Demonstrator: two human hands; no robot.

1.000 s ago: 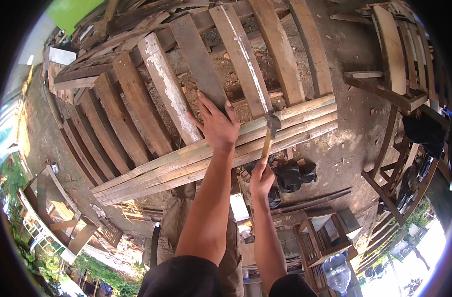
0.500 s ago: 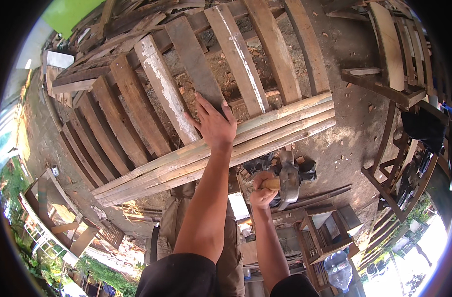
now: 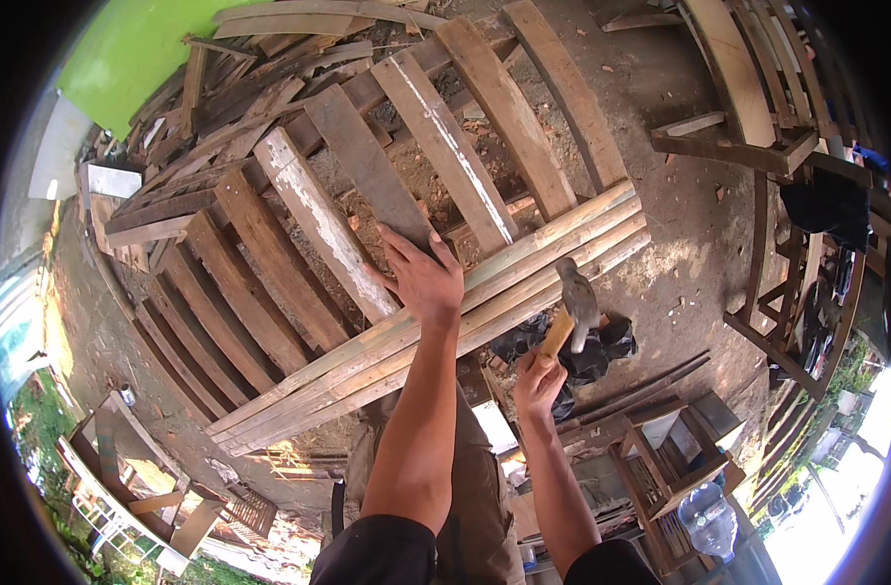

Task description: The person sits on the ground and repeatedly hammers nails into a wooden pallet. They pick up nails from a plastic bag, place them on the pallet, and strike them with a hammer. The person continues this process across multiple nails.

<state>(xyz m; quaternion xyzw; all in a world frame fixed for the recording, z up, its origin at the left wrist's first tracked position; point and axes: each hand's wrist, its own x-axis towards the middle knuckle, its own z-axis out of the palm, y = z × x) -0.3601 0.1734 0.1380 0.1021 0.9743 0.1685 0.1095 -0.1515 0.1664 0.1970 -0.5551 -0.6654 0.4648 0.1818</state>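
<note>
My left hand (image 3: 428, 281) lies with fingers spread over the near end of a dark plank (image 3: 368, 156), its palm at a row of pale wooden strips (image 3: 504, 283). The plank is one of several slats set side by side, their near ends meeting the strips. A white-flaked slat (image 3: 319, 214) is just left of that hand. My right hand (image 3: 540, 385) is wrapped round the wooden handle of a hammer (image 3: 579, 300). The hammer's metal head is up and tilted, in front of the strips' near edge in the picture; whether it touches them I cannot tell.
Scrap boards (image 3: 270, 93) are heaped at the far left. Wooden frames (image 3: 738, 146) stand at the right. Black plastic (image 3: 592, 361) lies on the ground beyond my right hand. A small wooden shelf (image 3: 675, 458) and a clear plastic bottle (image 3: 709, 522) are at lower right.
My right hand has turned the hammer, so its head is higher and its handle points more upward. My left hand stays on the plank. The whole view has tilted slightly.
</note>
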